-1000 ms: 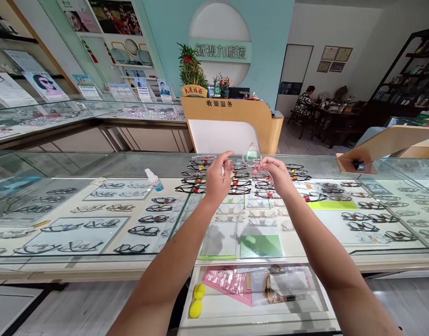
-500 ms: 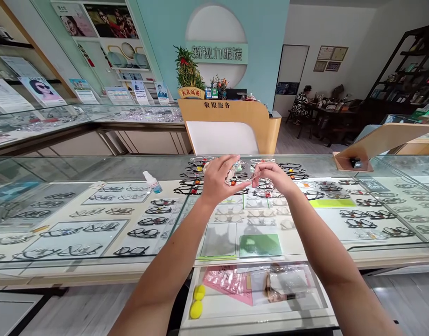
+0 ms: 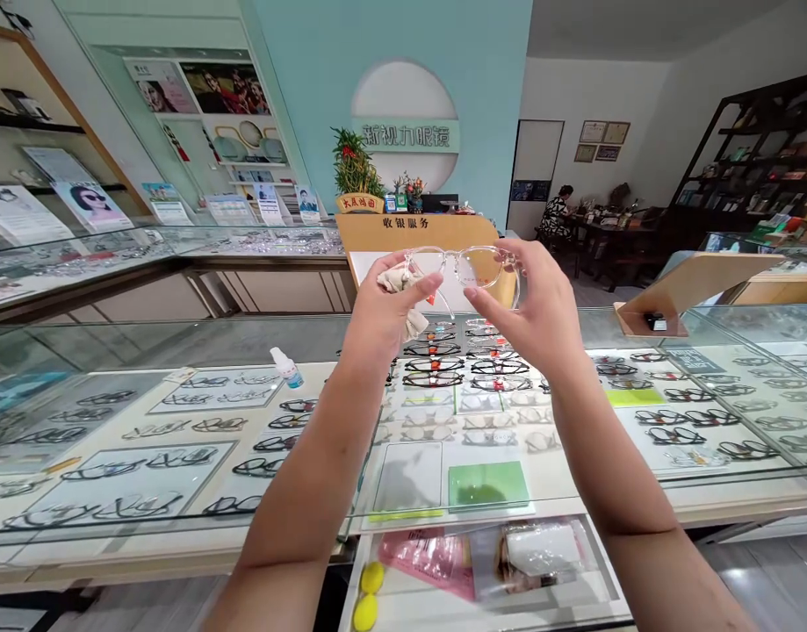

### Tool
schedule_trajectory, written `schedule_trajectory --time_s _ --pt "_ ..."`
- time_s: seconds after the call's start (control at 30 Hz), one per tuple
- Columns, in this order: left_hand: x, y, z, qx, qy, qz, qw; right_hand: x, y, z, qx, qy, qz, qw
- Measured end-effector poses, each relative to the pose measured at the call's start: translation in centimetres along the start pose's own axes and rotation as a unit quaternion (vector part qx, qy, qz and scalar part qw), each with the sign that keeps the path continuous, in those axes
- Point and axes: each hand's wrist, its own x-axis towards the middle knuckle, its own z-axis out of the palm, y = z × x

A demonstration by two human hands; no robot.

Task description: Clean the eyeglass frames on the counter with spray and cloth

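Raised above the glass counter is a pair of clear-framed eyeglasses [image 3: 480, 266], lenses facing me. My left hand [image 3: 385, 312] pinches its left side between thumb and fingers, with a beige cloth [image 3: 413, 326] bunched in the same hand. On the other side, my right hand [image 3: 538, 303] grips the right rim and hinge, thumb below and fingers on top. One temple hangs down near the left thumb, and a small orange tag shows beside it. Below the hands, rows of dark-framed eyeglasses [image 3: 435, 364] with red and orange tags lie on the counter.
A white spray bottle [image 3: 286, 367] stands on the counter at left. Under the glass lie more eyeglasses and a green card [image 3: 488, 484]. An open drawer [image 3: 567, 606] near me holds packets and yellow objects [image 3: 365, 612]. A wooden stand [image 3: 699, 285] is at right; a person [image 3: 556, 215] sits far back.
Both hands have lifted the clear eyeglasses higher, up from just over the counter. The frame now faces me squarely, and the right hand has shifted to grip its right side. My view has tilted up.
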Motion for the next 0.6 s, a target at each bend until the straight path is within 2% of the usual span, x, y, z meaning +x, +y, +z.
schedule_trajectory --time_s 0.13,0.23,0.3,0.37,0.5,0.6 --pt "1.3 1.7 0.9 -0.066 -0.027 -0.037 0.997 1.5 -0.8 0.2 -0.028 0.025 -0.025 0.999" --pt "1.7 1.8 1.1 -0.067 -0.036 -0.012 0.997 1.8 -1.0 0.3 -0.009 0.044 -0.032 0.998" --pt "1.8 1.6 1.0 -0.033 -0.021 0.043 0.998 1.7 -1.0 0.1 0.005 0.06 -0.034 0.998" --pt "1.7 1.5 0.9 0.016 0.002 0.132 0.991 1.5 -1.0 -0.3 0.022 0.072 -0.042 0.996" --pt "0.8 2.0 0.7 0.072 0.022 0.31 0.948 1.2 -1.0 -1.0 0.054 0.076 -0.055 0.994" --pt "0.2 2.6 0.6 0.074 0.021 0.385 0.92 1.2 -0.8 -0.9 0.086 0.09 -0.046 0.991"
